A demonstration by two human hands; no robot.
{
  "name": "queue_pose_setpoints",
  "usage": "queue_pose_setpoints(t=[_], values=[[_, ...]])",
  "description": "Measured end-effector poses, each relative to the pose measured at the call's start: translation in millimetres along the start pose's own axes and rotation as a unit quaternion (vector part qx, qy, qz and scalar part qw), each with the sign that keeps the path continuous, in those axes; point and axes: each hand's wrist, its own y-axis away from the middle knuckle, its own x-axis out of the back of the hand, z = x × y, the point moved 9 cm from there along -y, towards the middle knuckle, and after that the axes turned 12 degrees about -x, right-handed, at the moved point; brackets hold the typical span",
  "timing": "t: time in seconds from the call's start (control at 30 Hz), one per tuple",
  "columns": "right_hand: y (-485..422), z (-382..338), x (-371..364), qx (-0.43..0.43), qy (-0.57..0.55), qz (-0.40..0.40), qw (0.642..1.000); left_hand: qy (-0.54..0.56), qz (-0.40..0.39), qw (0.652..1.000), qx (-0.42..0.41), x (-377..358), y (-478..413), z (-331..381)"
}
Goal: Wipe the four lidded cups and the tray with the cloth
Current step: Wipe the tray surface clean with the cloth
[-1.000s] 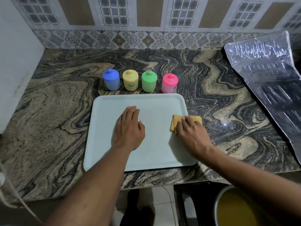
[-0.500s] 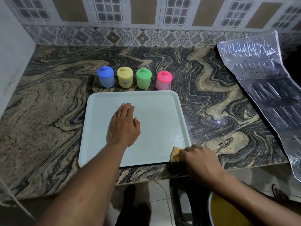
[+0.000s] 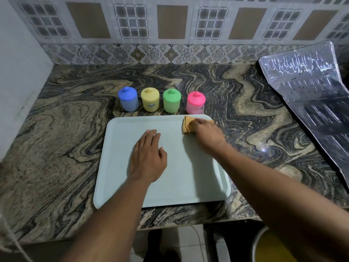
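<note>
Head view is showing a pale mint rectangular plastic tray (image 3: 117,167) lying flat on the swirled marble countertop (image 3: 66,138), its near edge close to the counter's front lip. The left hand (image 3: 149,157) is lying palm-down in the tray's middle, fingers straight and close together, most likely pinning the tray so it is not sliding under the rubbing. The right hand (image 3: 205,132) is pressing a small folded orange cloth (image 3: 187,124) into the tray's far right corner, fingers bent over it and bunching it; the thumb is hidden, so a pinch cannot be told. Part of the cloth is sticking out past the fingertips toward the rim.

Just beyond the tray's far edge, four lidded plastic cups are standing upright in a row, close but apart: the blue cup (image 3: 128,99), yellow cup (image 3: 150,100), green cup (image 3: 171,101) and pink cup (image 3: 195,103). Keeping them off the tray is probably leaving its whole surface free for wiping. A crinkled silver foil sheet (image 3: 306,87) is lying well to the right.
</note>
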Motion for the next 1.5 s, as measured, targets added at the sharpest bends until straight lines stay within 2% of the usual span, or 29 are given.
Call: queue_pose_setpoints(t=[0.17, 0.4, 0.73, 0.8, 0.87, 0.97, 1.03, 1.1, 1.23, 1.5], values=[[19.2, 12.6, -25.2, 0.018, 0.105, 0.049, 0.993, 0.003, -0.003, 1.000, 0.005, -0.2, -1.3, -0.7], [107.8, 16.3, -31.3, -0.011, 0.130, 0.071, 0.989, 0.000, -0.007, 1.000, 0.009, -0.1, -1.1, -0.9], [213.6, 16.3, -27.6, -0.033, 0.120, -0.095, 0.988, 0.000, -0.006, 1.000, 0.009, -1.4, -1.2, -1.0], [202.6, 20.2, -13.5, -0.041, 0.075, -0.125, 0.988, -0.001, -0.006, 1.000, 0.009, -0.9, -0.4, -1.3], [173.3, 31.6, 5.3, -0.067, -0.011, -0.111, 0.992, -0.003, -0.006, 1.000, 0.007, -0.9, -0.2, -1.5], [111.5, 45.3, 46.7, -0.095, -0.097, 0.012, 0.991, -0.004, -0.004, 1.000, 0.007, -1.1, -0.6, -1.0], [68.2, 34.9, 61.6, -0.053, -0.113, 0.076, 0.989, -0.006, 0.001, 1.000, 0.008, -0.8, -0.9, -2.0], [31.3, 19.3, 57.5, -0.006, -0.087, 0.086, 0.992, -0.005, 0.001, 1.000, 0.009, -0.5, -0.2, -2.3], [-7.2, 9.4, 7.5, 0.036, 0.036, 0.032, 0.998, -0.004, 0.006, 1.000, 0.011, 0.2, -0.5, -2.5], [32.3, 20.3, -11.3, 0.032, 0.079, 0.037, 0.996, -0.010, 0.006, 1.000, 0.007, 0.6, -0.5, -2.6]])
